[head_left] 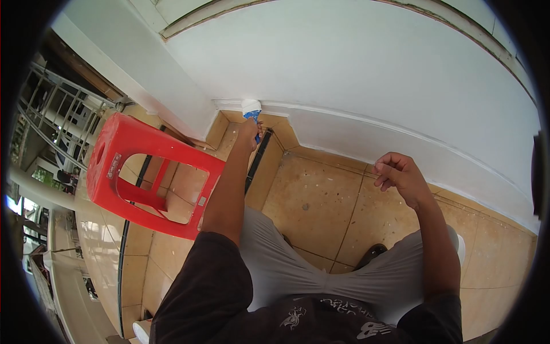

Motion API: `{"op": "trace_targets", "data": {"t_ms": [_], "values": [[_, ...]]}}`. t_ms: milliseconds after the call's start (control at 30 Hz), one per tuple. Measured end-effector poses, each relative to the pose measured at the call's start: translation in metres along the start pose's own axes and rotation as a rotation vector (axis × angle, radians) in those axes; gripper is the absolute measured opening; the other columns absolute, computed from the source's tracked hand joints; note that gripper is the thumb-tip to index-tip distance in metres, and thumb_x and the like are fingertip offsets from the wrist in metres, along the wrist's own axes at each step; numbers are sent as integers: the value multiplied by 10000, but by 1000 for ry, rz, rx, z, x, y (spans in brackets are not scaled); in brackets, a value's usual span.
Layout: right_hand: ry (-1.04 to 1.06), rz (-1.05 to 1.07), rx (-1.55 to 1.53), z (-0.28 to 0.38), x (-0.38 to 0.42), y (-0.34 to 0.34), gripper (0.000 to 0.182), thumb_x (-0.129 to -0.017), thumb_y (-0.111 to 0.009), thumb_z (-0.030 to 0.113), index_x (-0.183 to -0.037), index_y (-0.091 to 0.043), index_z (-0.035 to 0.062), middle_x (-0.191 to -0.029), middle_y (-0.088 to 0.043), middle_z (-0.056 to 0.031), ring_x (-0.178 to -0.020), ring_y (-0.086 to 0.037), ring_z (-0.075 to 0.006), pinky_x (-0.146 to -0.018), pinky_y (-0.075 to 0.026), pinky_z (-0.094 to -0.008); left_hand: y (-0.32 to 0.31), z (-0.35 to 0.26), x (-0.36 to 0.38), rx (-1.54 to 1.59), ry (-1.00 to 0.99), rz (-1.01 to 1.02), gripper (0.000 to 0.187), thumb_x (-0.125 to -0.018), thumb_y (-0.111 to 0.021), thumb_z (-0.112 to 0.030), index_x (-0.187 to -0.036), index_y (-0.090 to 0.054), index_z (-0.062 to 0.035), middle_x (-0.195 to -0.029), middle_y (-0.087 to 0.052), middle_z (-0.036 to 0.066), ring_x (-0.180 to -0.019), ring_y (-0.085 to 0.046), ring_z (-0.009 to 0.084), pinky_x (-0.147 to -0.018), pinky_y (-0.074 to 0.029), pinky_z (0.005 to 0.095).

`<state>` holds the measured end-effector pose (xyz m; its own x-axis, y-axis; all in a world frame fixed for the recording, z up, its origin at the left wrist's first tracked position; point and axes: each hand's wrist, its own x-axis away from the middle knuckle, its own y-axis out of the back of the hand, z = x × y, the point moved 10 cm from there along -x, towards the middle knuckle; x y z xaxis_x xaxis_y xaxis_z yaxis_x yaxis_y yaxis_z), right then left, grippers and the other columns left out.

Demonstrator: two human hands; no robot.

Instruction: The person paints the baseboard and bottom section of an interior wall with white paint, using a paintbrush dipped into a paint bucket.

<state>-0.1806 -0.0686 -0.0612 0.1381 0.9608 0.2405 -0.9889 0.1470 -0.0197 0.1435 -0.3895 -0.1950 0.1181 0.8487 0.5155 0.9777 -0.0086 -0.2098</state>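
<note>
My left hand (251, 133) is closed around the blue handle of a paintbrush (251, 108), whose head is coated white. The brush head touches the foot of the white wall (355, 74), just above the tan tile skirting near the inner corner. Off to the right, my right hand (399, 176) hovers in front of the lower wall with its fingers loosely bent and apart. Nothing shows between those fingers.
A red plastic stool (154, 146) lies tipped beside my left arm. Dark-edged steps (259, 163) drop off at the left. White specks dot the tiled floor (318, 198) between my legs. Farther left stands a metal railing (63, 106).
</note>
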Motion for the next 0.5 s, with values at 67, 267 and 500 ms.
{"op": "trace_targets", "data": {"t_ms": [67, 267, 500], "values": [[7, -11, 6, 0, 3, 2, 156, -910, -632, 185, -903, -621, 29, -841, -649, -57, -704, -632, -143, -638, -509, -271, -9, 9, -1, 20, -8, 8, 405, -1014, -370, -408, -939, -571, -64, -624, -472, -41, -475, -400, 83, -433, -362, 248], [40, -11, 13, 0, -2, 7, 162, -925, -637, 202, -926, -619, 42, -847, -646, -52, -686, -636, -129, -599, -514, -247, -36, 28, 4, 23, -50, 36, 373, -1000, -413, -402, -926, -583, -78, -646, -513, -35, -499, -443, 97, -453, -385, 264], [-7, -33, 25, -6, -4, 4, 151, -913, -622, 169, -912, -615, 19, -840, -646, -59, -708, -627, -140, -632, -512, -274, -66, 40, 35, -68, -26, 27, 440, -1033, -317, -393, -925, -596, -70, -625, -441, -54, -485, -371, 69, -437, -360, 237]]}}
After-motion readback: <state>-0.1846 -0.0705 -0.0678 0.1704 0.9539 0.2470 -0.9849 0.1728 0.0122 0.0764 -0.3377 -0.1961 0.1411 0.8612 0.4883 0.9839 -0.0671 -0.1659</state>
